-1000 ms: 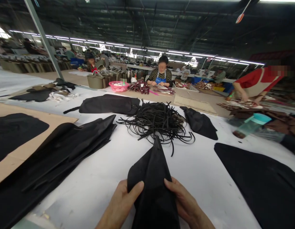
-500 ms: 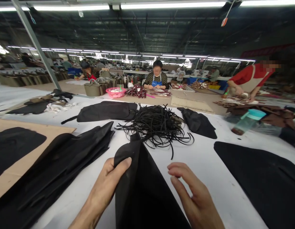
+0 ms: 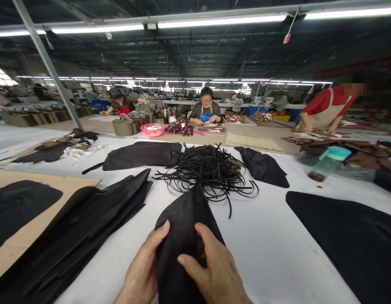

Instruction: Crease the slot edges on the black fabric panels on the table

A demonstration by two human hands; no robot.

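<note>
A long black piece of thin, soft sheet material [image 3: 178, 215], folded lengthwise and pointed at its far end, stands up in front of me. My left hand [image 3: 144, 261] grips its left edge, thumb on the near face and the fingers hidden behind. On the right side my right hand [image 3: 214, 266] holds the same piece, with thumb and forefinger curled against its near face and a gap between their tips. The far tip of the piece overlaps a tangled heap of narrow black strips [image 3: 211, 164].
Stacked black pieces [image 3: 87, 219] lie at left, beside another on a tan board [image 3: 78, 179]. A large black piece [image 3: 347, 236] lies at right. A bottle with a turquoise lid [image 3: 330, 162] stands beyond it. Co-workers [image 3: 206, 109] work across the table.
My right hand has moved left onto the black piece and taken hold of it. The piece has turned more upright and narrowed, and my left hand has shifted slightly right and nearer.
</note>
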